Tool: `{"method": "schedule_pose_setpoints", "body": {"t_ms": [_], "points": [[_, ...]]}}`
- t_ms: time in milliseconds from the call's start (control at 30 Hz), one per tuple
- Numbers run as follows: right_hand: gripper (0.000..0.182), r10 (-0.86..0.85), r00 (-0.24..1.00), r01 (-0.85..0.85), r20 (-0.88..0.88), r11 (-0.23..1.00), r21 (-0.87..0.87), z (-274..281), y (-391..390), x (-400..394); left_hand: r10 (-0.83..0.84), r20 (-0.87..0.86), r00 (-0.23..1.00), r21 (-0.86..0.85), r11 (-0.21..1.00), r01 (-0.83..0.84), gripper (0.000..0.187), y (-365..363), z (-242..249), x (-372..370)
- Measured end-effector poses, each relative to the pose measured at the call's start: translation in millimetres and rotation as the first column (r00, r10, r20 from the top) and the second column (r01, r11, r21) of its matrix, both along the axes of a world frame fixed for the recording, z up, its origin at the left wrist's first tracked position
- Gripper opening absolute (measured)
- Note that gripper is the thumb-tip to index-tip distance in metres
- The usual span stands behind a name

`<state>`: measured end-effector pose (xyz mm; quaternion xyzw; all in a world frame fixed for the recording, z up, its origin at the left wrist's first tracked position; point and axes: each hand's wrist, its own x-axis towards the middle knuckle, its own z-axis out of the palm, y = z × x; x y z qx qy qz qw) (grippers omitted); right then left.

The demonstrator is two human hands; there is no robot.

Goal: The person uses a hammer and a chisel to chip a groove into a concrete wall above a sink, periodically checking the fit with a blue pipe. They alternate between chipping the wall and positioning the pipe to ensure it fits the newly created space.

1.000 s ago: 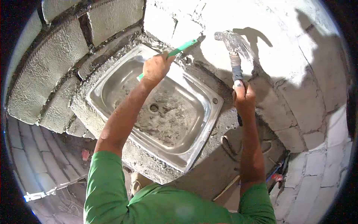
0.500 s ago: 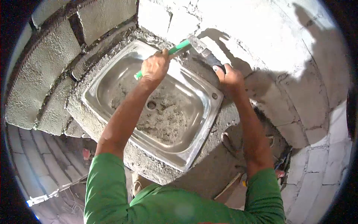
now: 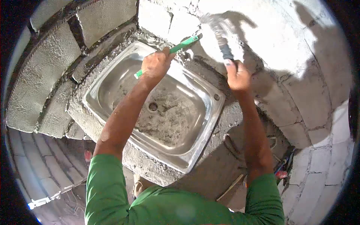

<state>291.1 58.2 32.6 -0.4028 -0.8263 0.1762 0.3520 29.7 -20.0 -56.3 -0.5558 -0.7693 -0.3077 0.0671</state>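
My left hand [image 3: 155, 66] is closed around the middle of a long green chisel [image 3: 183, 44], held slantwise above the sink's back edge. Its dark upper end lies near the wall, and its pale lower end shows past my fist over the basin. My right hand [image 3: 238, 76] grips the dark handle of a hammer [image 3: 222, 37]. Motion blurs the hammer head, which is raised by the wall and apart from the chisel. Below my hands, a stainless steel sink [image 3: 205, 147] sits in a rough mortar counter, with grey cement residue around its drain.
Block walls [image 3: 48, 71] with open joints rise at the left and back. A bright wall [image 3: 270, 33] carries shadows of my arm and hammer. A bent hose-like loop [image 3: 230, 148] and a wooden stick [image 3: 230, 186] lie at lower right.
The hammer has lifted off the chisel's upper end, moving up and right with my right hand. My left hand and the chisel have barely moved.
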Motion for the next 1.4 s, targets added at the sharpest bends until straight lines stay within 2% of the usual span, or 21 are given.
{"method": "schedule_pose_setpoints", "body": {"t_ms": [33, 100, 200, 233, 267, 300, 367, 433, 467, 500, 533, 633, 700, 767, 833, 867, 933, 1033, 1233, 1333, 1400], "points": [[0.027, 0.162, 0.976, -0.148, -0.145, 0.983, 0.104, 3.3, -0.5, 3.4, 0.022, -0.017, 1.0, -0.011, 1.0, -0.022, 0.036, 1.2, 1.7, -1.0], [0.016, 0.262, 0.903, -0.159, -0.34, 0.94, 0.302, 12.1, -17.8, 3.4, 0.023, -0.016, 1.0, -0.019, 1.0, -0.023, 0.036, 1.1, 2.6, -0.1], [0.025, -0.056, 0.974, 0.119, -0.22, 0.951, 0.285, -75.0, 47.5, 28.6, 0.036, -0.027, 0.999, -0.025, 0.999, -0.037, 0.037, 3.6, 2.8, -2.6], [0.035, 0.105, 0.987, -0.159, 0.126, 0.788, 0.595, -66.1, 44.5, 19.6, 0.043, -0.032, 0.999, -0.029, 0.999, -0.044, 0.037, 2.1, 1.9, -1.5], [0.052, 0.017, 0.971, -0.052, 0.24, 0.988, 0.143, -54.1, 41.2, 12.8, 0.047, -0.035, 0.998, -0.023, 0.999, -0.048, 0.037, -0.3, 2.7, -1.0], [0.06, -0.081, 0.921, 0.047, 0.38, 0.994, 0.097, -46.2, 41.5, 3.3, 0.026, -0.005, 1.0, -0.044, 0.999, -0.027, 0.037, -3.9, 3.1, 0.5], [0.061, -0.079, 0.973, 0.094, 0.216, 0.994, -0.059, -29.7, 34.1, -0.3, 0.003, 0.007, 1.0, -0.035, 0.999, -0.003, 0.038, 4.7, 14.5, -8.4], [0.055, -0.096, 0.969, 0.097, 0.226, 0.995, 0.006, -40.0, 30.1, 14.2, -0.074, -0.11, 0.991, -0.13, 0.99, 0.06, 0.039, 8.9, 14.8, -12.0], [0.049, -0.11, 0.97, 0.092, 0.215, 0.992, 0.091, -40.6, 33.8, 15.4, -0.29, -0.21, 0.934, -0.318, 0.923, 0.215, 0.044, 56.3, 2.2, -50.8], [0.049, -0.111, 0.968, 0.094, 0.224, 0.992, 0.083, -32.1, 23.5, 16.7, -0.107, 0.373, 0.921, -0.269, 0.938, 0.218, 0.047, 54.4, 26.9, -58.7], [0.051, -0.074, 0.982, 0.063, 0.176, 0.996, 0.062, -14.2, 3.4, 16.1, -0.156, 0.154, 0.976, -0.521, 0.826, 0.214, 0.052, 71.9, 52.5, -79.8], [0.053, -0.011, 0.997, 0.004, 0.081, 0.996, 0.088, -5.0, 0.7, 15.0, -0.237, -0.129, 0.963, -0.446, 0.881, 0.157, 0.053, 61.1, 113.5, -71.3], [0.052, -0.036, 0.998, 0.033, 0.052, 0.997, 0.068, -4.4, 0.1, 16.8, -0.193, -0.181, 0.964, -0.301, 0.944, 0.133, 0.054, 50.0, 106.1, -66.8], [0.05, -0.028, 0.999, 0.025, 0.039, 0.997, 0.075, -3.1, 1.1, 20.0, -0.061, -0.107, 0.992, -0.475, 0.88, 0.003, 0.043, 44.3, 92.6, -59.5], [0.046, -0.068, 0.993, 0.054, 0.092, 0.988, 0.142, -1.9, -2.3, 24.6, -0.178, -0.191, 0.965, -0.376, 0.922, 0.095, 0.043, 24.6, 66.2, -62.0], [0.04, -0.028, 0.999, 0.028, -0.021, 1.0, 0.009, 4.3, -9.8, 25.2, -0.181, -0.186, 0.966, -0.379, 0.92, 0.099, 0.043, 19.2, 55.8, -57.7], [0.039, -0.006, 0.998, 0.008, -0.062, 1.0, 0.025, 1.7, -7.1, 25.9, -0.062, 0.109, 0.992, -0.321, 0.943, 0.094, 0.044, 7.3, 45.5, -48.4], [0.032, -0.038, 0.999, 0.038, 0.003, 0.997, -0.063, 2.6, -9.4, 26.7, -0.017, 0.128, 0.992, -0.226, 0.973, 0.046, 0.044, -3.7, 42.4, -21.1], [0.025, 0.16, 0.966, -0.161, -0.204, 0.987, 0.011, 9.8, -23.3, 10.6, 0.029, -0.037, 0.999, -0.154, 0.988, -0.034, 0.037, 2.5, 9.9, -10.0], [0.024, 0.105, 0.985, -0.084, -0.135, 0.985, 0.149, 8.5, -22.8, -0.4, -0.03, 0.018, 0.999, -0.127, 0.991, 0.032, 0.042, 6.3, 5.6, -9.0], [0.04, 0.004, 0.986, -0.036, 0.167, 0.982, 0.186, -27.9, 12.5, -0.1, -0.044, -0.034, 0.998, -0.121, 0.992, 0.039, 0.04, 5.1, 5.6, -9.4]]}}
